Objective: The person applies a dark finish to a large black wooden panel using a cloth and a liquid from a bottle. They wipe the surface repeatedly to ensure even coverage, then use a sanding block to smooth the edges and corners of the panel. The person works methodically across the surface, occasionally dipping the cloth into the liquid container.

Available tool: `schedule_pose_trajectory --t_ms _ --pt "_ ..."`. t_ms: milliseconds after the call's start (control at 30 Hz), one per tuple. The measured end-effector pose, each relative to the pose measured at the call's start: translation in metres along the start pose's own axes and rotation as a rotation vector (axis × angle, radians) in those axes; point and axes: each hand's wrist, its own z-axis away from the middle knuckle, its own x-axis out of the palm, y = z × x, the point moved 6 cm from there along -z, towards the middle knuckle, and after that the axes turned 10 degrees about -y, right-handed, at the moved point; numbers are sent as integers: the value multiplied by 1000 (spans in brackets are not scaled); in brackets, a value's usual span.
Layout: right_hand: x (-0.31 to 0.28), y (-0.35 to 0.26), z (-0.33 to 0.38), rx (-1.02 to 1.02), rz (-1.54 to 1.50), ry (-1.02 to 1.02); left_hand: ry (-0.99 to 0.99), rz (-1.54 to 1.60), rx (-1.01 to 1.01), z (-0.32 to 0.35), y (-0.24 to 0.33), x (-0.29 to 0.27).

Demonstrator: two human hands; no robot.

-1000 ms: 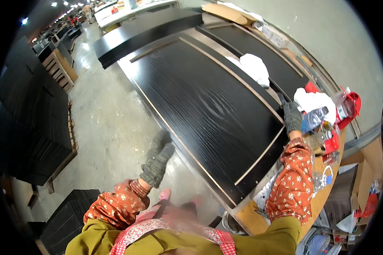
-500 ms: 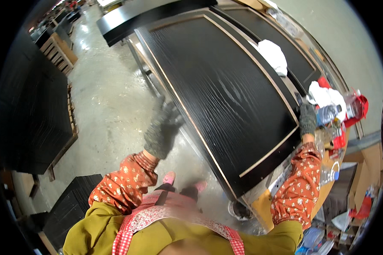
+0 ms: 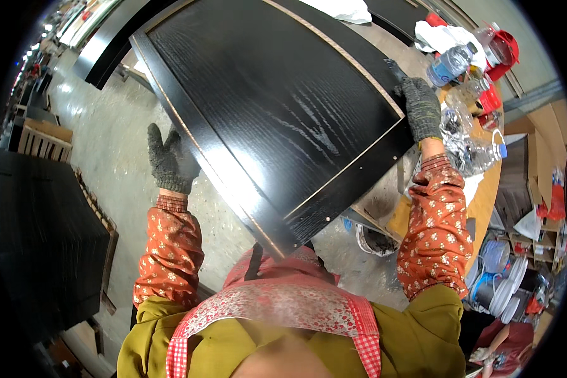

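Note:
A large black wood-grain panel [image 3: 277,107] with thin light trim lines fills the middle of the view, its near corner close to my chest. My left hand [image 3: 169,160], in a dark knit glove, grips the panel's left edge. My right hand [image 3: 420,108], gloved the same way, holds the panel's right edge near its far corner. Both forearms wear orange flowered sleeves.
A cluttered wooden bench [image 3: 479,195] at the right holds clear plastic bottles [image 3: 450,63], white cloths and red items. Stacked dark panels [image 3: 50,246] stand at the left on a grey concrete floor [image 3: 107,126]. Below the panel sits a pail [image 3: 375,238].
My left hand rose from low near the floor and took the panel's left edge. The panel now lies closer to my body; my right hand stays on its right edge.

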Motion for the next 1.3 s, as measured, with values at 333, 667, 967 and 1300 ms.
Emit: schedule_pose_trajectory --t_ms 333,667,967,1300 --pt "-28 -39 66 515 -447 -11 92 -203 -38 -15 22 -22" --pt "-38 -76 133 687 -681 15 63 -328 -26 -10 27 -22" --pt "-64 -70 132 178 -711 71 444 -450 -216 215 -154 -32" --pt "19 -12 81 234 -1563 207 349 -420 111 175 -218 -3"
